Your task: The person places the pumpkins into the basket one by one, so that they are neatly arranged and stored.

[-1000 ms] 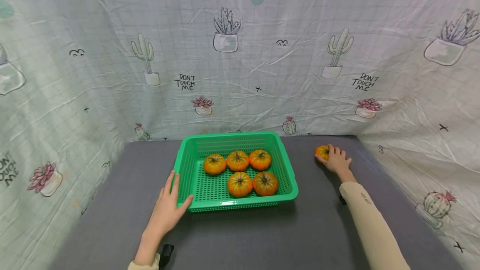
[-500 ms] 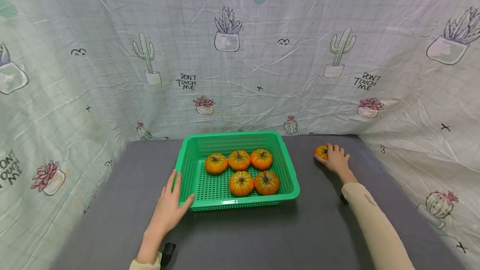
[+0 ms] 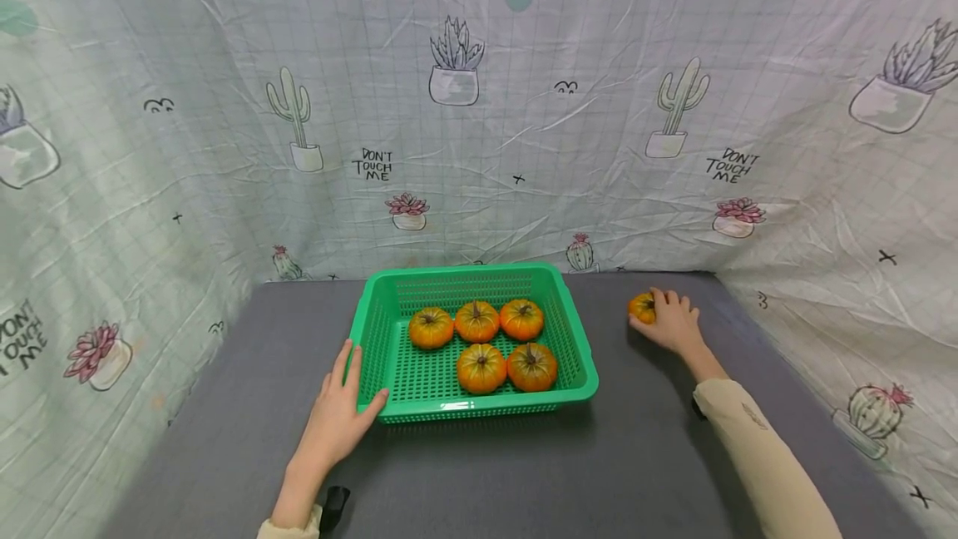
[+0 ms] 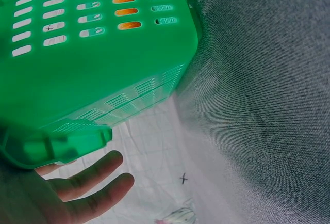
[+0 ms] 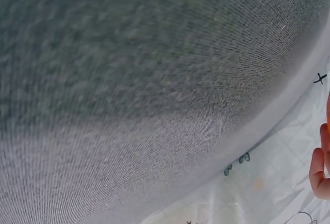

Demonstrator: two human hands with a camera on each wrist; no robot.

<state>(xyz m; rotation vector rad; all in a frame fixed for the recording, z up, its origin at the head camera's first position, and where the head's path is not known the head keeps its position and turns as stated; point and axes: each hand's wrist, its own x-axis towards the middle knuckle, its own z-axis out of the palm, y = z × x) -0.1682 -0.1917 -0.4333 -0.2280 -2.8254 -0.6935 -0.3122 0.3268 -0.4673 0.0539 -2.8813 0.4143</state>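
Note:
A green plastic basket [image 3: 449, 407] stands on the grey table with several small orange pumpkins [image 3: 481, 368] in it, two rows of them. My left hand [image 3: 333, 418] rests at the basket's left front corner, thumb on the rim and the other fingers spread along the outside. In the left wrist view, straight fingers [image 4: 100, 201] reach past the basket's rim [image 4: 77, 144]. Off to the right of the basket, my right hand [image 3: 676, 325] grips another small pumpkin [image 3: 639, 306], its right side hidden by the fingers. Only some right fingers [image 5: 317, 172] show at the right wrist view's edge.
A pale cloth [image 3: 516, 123] printed with potted cacti hangs behind the table and along both sides. The grey tabletop [image 3: 486, 481] extends in front of the basket and between it and my right hand.
My right forearm and sleeve have swung slightly to the right, while the right hand stays at the pumpkin. The left hand, the basket and its pumpkins keep their places.

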